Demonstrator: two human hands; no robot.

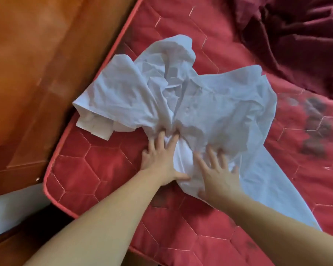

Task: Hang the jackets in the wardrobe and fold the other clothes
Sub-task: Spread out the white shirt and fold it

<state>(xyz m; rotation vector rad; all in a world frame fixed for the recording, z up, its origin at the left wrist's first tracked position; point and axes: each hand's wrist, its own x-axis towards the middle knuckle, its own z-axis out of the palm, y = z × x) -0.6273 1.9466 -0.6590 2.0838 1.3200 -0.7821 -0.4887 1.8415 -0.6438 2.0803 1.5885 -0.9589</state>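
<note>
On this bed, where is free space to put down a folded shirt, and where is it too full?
Bare mattress lies left of the left hand, along the bed edge, and in the near strip between the forearms. More shows beyond the white shirt. The middle is crowded by the shirt and both hands, right hand included; the dark red blanket fills the far right corner.

We have bare mattress [96, 166] at lower left of the frame, between the left hand [161, 160] and the piped edge, and more at lower centre between our forearms. The crumpled white shirt [200, 104] fills the middle, its tail running to lower right. A wooden frame [37, 64] walls off the left side. A dark red blanket [296, 35] is heaped at upper right.
</note>
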